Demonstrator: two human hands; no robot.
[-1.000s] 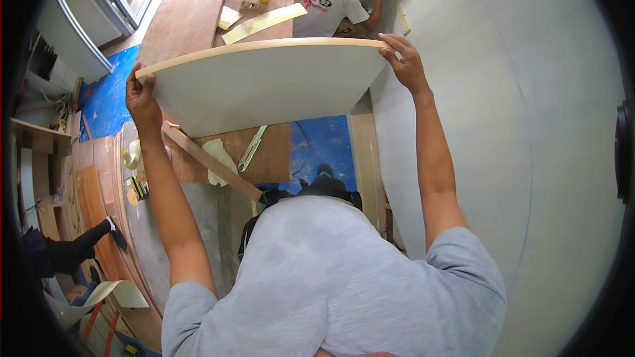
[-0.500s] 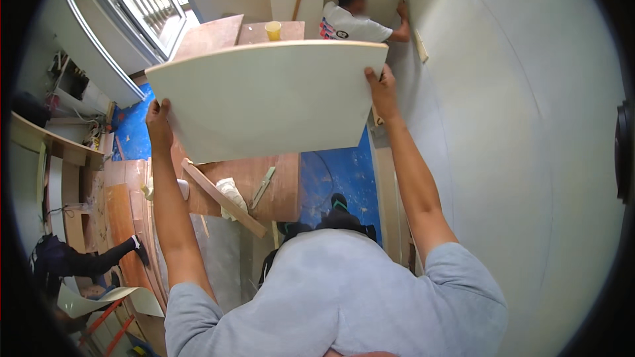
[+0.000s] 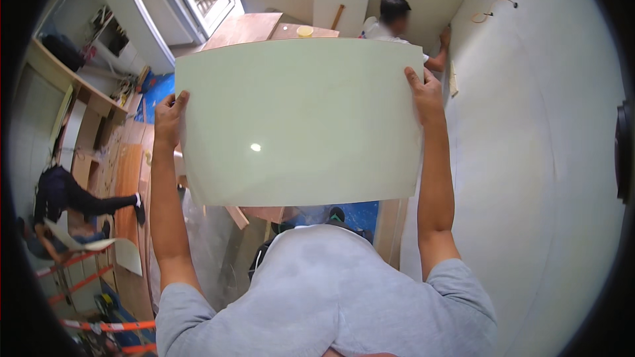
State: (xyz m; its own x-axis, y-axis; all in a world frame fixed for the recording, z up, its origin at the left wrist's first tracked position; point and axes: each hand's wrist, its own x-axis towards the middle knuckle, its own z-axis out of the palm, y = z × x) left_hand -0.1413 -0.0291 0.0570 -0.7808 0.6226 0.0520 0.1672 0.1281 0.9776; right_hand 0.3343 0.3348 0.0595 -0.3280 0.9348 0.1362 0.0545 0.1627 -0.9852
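A glossy pale-green rectangular panel (image 3: 304, 112) is held up in front of me, its broad face turned toward me. My left hand (image 3: 170, 114) grips its left edge, thumb on the near face and fingers behind. At the upper right edge my right hand (image 3: 424, 89) clasps it the same way. Both arms stretch forward. Behind the panel, most of the wooden work surface and what lies on it are hidden; the end of a wooden strip (image 3: 237, 217) pokes out below.
A person in a white shirt (image 3: 390, 23) crouches by the right-hand wall (image 3: 496, 158). A yellow cup (image 3: 304, 31) stands on a board beyond the panel. To the left, another person in dark clothes (image 3: 73, 192) bends near an orange ladder (image 3: 79, 284). Blue sheeting (image 3: 360, 215) covers floor near my feet.
The panel has tilted up to face me more fully, and its lower edge now sits closer to my body. My view has shifted left. Both hands have kept their hold.
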